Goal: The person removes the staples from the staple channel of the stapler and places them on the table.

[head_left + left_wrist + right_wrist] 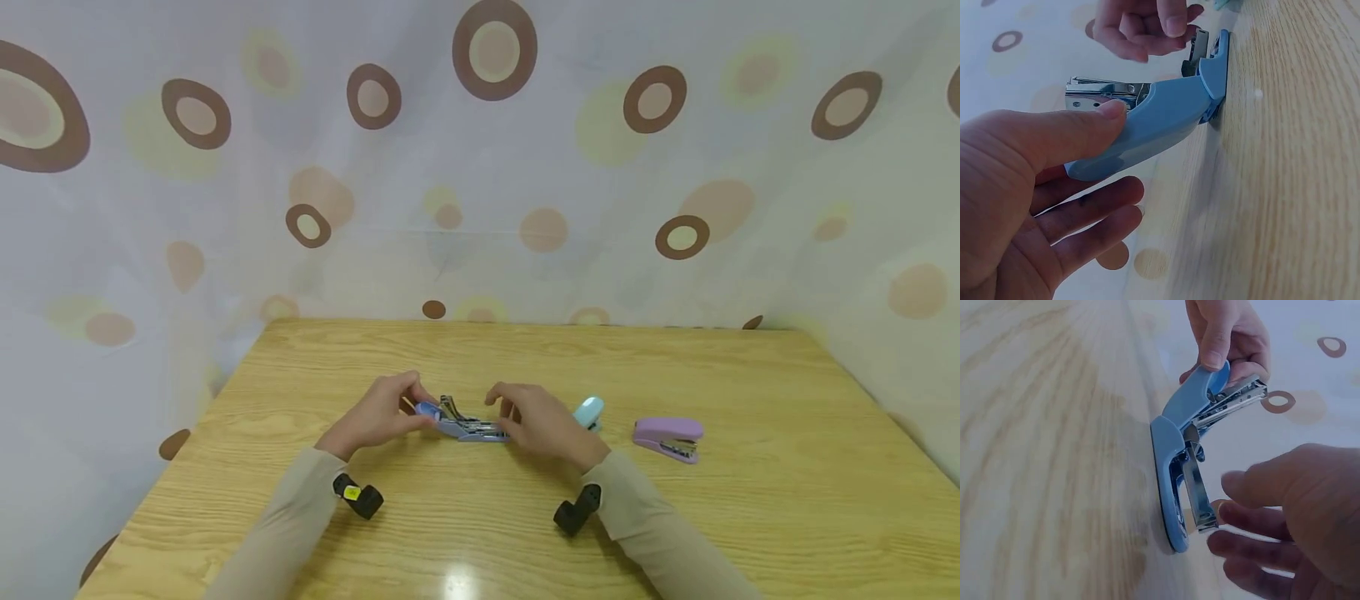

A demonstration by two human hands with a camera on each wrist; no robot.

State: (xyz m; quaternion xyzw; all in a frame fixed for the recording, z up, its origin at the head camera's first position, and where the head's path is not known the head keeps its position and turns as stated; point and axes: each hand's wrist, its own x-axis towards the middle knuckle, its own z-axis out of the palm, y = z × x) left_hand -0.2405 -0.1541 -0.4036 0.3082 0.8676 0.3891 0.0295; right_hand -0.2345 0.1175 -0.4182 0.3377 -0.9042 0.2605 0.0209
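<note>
A blue stapler (450, 427) lies folded wide open on the table, its base flat and its top cover swung back to the left. My left hand (386, 410) pinches the end of that cover between thumb and fingers; in the left wrist view the thumb presses on the blue cover (1154, 125). The metal staple channel (1199, 487) stands up at an angle from the base. Close to its free end is my right hand (1316, 519), fingers loosely bent with nothing visible between them. Whether a fingertip touches the channel I cannot tell.
Just behind my right hand is a light turquoise stapler (588, 412), partly hidden by the hand. Farther right a purple stapler (667, 437) lies on the wooden table (465, 517). A patterned curtain (480, 167) hangs beyond the table's back edge.
</note>
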